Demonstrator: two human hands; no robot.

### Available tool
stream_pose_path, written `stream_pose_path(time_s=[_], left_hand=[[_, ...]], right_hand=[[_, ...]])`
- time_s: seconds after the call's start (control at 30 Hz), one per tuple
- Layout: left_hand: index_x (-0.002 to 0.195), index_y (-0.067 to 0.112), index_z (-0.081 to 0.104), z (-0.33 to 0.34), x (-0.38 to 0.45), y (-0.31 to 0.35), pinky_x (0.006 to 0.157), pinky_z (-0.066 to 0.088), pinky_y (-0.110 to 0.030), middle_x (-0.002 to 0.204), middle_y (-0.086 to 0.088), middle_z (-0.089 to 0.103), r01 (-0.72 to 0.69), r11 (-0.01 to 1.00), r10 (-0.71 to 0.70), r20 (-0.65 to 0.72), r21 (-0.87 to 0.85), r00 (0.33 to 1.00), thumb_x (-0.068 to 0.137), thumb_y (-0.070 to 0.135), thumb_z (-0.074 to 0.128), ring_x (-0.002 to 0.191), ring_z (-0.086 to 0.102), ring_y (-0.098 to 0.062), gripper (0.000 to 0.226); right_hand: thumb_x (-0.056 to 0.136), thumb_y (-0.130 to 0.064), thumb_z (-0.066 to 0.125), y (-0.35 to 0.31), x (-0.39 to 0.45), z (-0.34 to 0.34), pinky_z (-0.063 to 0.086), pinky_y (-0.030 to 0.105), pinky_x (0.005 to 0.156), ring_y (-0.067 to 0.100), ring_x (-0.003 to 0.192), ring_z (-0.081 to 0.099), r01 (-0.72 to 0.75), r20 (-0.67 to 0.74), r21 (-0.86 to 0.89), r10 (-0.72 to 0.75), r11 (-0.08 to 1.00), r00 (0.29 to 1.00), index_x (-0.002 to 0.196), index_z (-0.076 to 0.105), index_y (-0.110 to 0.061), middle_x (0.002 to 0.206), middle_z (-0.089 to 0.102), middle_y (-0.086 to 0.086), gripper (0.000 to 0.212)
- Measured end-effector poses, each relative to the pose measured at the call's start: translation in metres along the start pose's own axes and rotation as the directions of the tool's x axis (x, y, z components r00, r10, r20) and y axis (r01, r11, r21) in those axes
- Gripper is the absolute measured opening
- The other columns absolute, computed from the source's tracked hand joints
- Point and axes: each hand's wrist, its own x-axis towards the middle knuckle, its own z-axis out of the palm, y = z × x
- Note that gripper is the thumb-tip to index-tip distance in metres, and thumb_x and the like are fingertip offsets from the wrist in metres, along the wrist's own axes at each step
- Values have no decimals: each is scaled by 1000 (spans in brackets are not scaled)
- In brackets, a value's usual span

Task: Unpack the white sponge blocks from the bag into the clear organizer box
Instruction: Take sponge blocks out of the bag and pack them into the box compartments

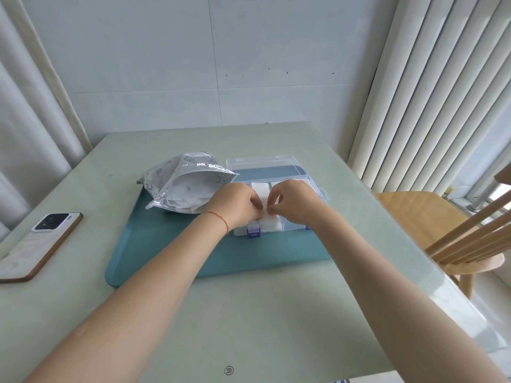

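- The pale green table is carrying everything, with a wooden chair standing at its right edge.
- A teal mat is lying across the middle of the table, under both the bag and the box.
- The silver foil bag is lying on the mat's left part, its mouth gaping toward the box; whether any blocks are remaining inside is not showing.
- The clear organizer box is sitting just right of the bag, lid thrown back, blue latch at the near wall.
- A phone is resting camera-side up at the far left of the table, well apart from the mat.
- The left hand and right hand are meeting over the box, fingers curled and pinching at a white sponge block in the near compartments, seemingly pressing it into place.
- Another white block is sitting in a compartment behind the hands.
- Judging by this, at least 2 blocks are already in the box, so unpacking is well under way; how many are left cannot be told.
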Motion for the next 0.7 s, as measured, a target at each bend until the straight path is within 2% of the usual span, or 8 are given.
stream_pose_path(time_s=[0.07, 0.13, 0.23, 0.3, 0.43, 0.57, 0.6, 0.7], left_hand=[[96, 32, 77, -2, -1, -1, 75, 43, -23, 72, 17, 50, -1, 1000, 1, -3, 7, 1000, 88, 29, 65, 85, 52, -12, 15], [92, 31, 76, -3, -6, -7, 73, 47, -27, 76, 12, 51, 3, 999, -7, -111, -33, 994, 89, 28, 61, 85, 55, -17, 16], [85, 24, 74, -8, -24, -27, 63, 42, -27, 72, 9, 56, 81, 983, -128, -293, -165, 948, 88, 25, 59, 78, 57, -20, 15], [84, 21, 73, -9, -36, -41, 62, 44, -27, 74, 6, 63, 163, 961, -231, -325, -223, 917, 88, 24, 58, 77, 59, -22, 16], [88, 24, 72, -13, -64, -79, 65, 45, -27, 81, 8, 66, 304, 908, -386, -290, -289, 876, 90, 25, 54, 81, 60, -23, 18], [104, 27, 74, -14, -73, -97, 76, 51, -28, 101, 7, 72, 330, 854, -447, -242, -403, 861, 88, 28, 54, 85, 67, -24, 26], [101, 26, 74, -15, -74, -99, 79, 53, -31, 100, 6, 73, 327, 838, -455, -229, -437, 860, 84, 31, 52, 82, 68, -26, 29], [84, 17, 73, -14, -76, -104, 73, 56, -39, 83, -3, 72, 310, 820, -456, -219, -481, 863, 75, 36, 42, 71, 68, -30, 37]], right_hand=[[89, -25, 64, -4, -1, -3, 49, 32, 79, 19, 93, 60, 7, -18, -43, -8, 999, 1000, 95, 73, -21, 89, 62, -6, 12], [91, -22, 55, -10, 0, -5, 47, 31, 75, 20, 91, 61, 19, -101, -34, -22, 999, 995, 96, 73, -19, 92, 66, -4, 19], [92, -17, 51, -31, 3, -4, 48, 31, 72, 20, 86, 59, 78, -225, 66, -61, 995, 972, 97, 72, -15, 91, 68, -2, 21], [92, -13, 51, -46, 7, 1, 51, 34, 76, 20, 86, 59, 148, -240, 95, -121, 984, 963, 97, 72, -13, 93, 70, 0, 21], [89, -10, 52, -90, 24, 26, 50, 33, 78, 18, 91, 59, 250, -160, 24, -243, 968, 957, 100, 71, -20, 104, 67, -3, 24], [90, -19, 58, -120, 42, 47, 38, 27, 72, 22, 107, 57, 259, -3, -241, -268, 935, 963, 116, 61, -25, 117, 59, -3, 27], [91, -19, 58, -125, 45, 50, 38, 28, 72, 23, 109, 56, 269, 37, -312, -272, 911, 962, 120, 58, -23, 120, 58, -1, 29], [92, -15, 56, -133, 52, 58, 43, 31, 74, 26, 110, 58, 279, 66, -462, -282, 842, 957, 123, 55, -21, 124, 57, 3, 32]])
